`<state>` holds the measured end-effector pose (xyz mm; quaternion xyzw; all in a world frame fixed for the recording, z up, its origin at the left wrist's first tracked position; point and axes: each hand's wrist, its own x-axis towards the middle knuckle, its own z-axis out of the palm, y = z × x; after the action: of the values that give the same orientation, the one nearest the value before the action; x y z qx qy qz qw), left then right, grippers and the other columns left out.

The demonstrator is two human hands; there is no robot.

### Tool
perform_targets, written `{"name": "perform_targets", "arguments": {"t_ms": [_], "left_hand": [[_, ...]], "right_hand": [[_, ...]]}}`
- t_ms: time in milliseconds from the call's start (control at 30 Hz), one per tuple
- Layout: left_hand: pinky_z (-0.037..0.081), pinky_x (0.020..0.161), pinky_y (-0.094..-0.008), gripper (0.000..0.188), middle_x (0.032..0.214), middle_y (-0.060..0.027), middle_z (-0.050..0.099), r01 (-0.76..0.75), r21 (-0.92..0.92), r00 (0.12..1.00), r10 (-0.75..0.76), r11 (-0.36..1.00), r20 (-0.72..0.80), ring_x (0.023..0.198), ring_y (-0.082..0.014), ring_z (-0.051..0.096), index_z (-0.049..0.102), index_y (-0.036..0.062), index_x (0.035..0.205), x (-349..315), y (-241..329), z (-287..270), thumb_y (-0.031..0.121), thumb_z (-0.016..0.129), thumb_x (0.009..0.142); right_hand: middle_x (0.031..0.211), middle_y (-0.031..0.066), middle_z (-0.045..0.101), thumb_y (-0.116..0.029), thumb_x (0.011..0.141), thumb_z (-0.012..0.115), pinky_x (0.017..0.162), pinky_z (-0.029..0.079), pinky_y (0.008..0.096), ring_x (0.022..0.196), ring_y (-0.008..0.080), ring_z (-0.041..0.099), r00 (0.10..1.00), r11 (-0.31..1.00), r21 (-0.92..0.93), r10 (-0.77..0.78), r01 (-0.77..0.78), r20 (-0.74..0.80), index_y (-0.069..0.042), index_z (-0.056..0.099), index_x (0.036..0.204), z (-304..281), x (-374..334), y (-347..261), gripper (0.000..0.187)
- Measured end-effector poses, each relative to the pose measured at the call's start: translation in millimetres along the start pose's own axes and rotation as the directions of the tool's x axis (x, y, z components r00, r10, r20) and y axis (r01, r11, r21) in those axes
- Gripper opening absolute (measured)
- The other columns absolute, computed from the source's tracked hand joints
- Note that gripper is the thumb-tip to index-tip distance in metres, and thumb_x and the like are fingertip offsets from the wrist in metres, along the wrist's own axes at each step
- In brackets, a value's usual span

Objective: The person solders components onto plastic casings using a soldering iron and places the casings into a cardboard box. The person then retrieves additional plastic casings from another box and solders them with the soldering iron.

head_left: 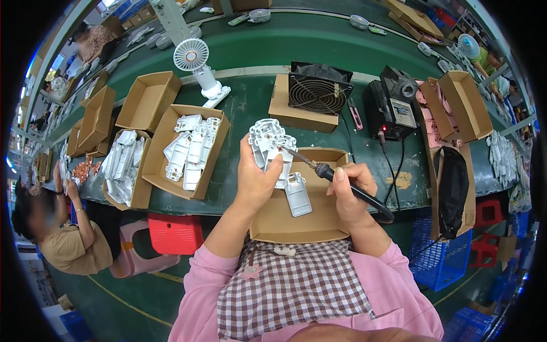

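My left hand [257, 179] is closed around several white plastic housings [268, 134], held together above a cardboard tray [299, 228]. In my right hand [351, 191] is a black-handled soldering iron [359, 195], gripped like a pen. Its metal tip points left and reaches the housings near my left thumb; whether it touches them I cannot tell. One more white housing [298, 195] lies in the tray beneath my hands.
Left of me stands a cardboard box of white housings [194, 151]. A small white fan [194, 57], a black square fan [319, 88] and a black soldering station [393, 108] stand behind. Pink parts [428, 122] fill a box at right. A co-worker [74, 233] sits at left.
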<state>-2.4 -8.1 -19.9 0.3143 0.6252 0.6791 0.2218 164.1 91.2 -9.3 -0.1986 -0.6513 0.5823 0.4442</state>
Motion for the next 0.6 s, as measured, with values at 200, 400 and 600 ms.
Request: {"name": "perform_targets", "arguments": {"t_ms": [200, 400, 600], "left_hand": [[0.046, 0.087, -0.0294, 0.057, 0.114, -0.0125, 0.055, 0.016, -0.041, 0.999, -0.015, 0.999, 0.038, 0.102, -0.0163, 0.057, 0.030, -0.0023, 0.130, -1.0, 0.7, 0.0, 0.000, 0.058, 0.080], [0.046, 0.087, -0.0295, 0.057, 0.113, -0.0122, 0.055, 0.033, -0.043, 0.999, -0.031, 0.999, 0.040, 0.102, -0.0163, 0.056, 0.030, -0.0021, 0.130, -1.6, 3.8, 1.7, 0.001, 0.058, 0.080], [0.046, 0.087, -0.0291, 0.056, 0.113, -0.0123, 0.055, 0.001, 0.045, 1.000, -0.002, 0.999, 0.022, 0.101, -0.0166, 0.057, 0.031, -0.0025, 0.129, -1.5, 1.0, -2.4, 0.001, 0.059, 0.081]], "right_hand": [[0.061, 0.0034, 0.056, -0.007, 0.088, 0.061, 0.051, 0.039, 0.0221, 0.053, 0.0068, 0.049, 0.999, 0.999, -0.011, -0.033, 0.033, 0.028, -0.003, 0.050, 0.080, 0.9, -0.1, 2.4, 0.014], [0.061, 0.0050, 0.054, -0.005, 0.090, 0.055, 0.048, 0.040, 0.0212, 0.050, 0.0087, 0.049, 0.993, 0.992, -0.075, -0.092, 0.097, 0.070, -0.003, 0.047, 0.081, 0.5, 1.3, 0.4, 0.012], [0.061, 0.0047, 0.054, -0.003, 0.090, 0.054, 0.048, 0.040, 0.0215, 0.050, 0.0085, 0.048, 0.993, 0.994, -0.058, -0.084, 0.089, 0.081, -0.003, 0.047, 0.081, 3.7, 2.8, 3.1, 0.012]]}}
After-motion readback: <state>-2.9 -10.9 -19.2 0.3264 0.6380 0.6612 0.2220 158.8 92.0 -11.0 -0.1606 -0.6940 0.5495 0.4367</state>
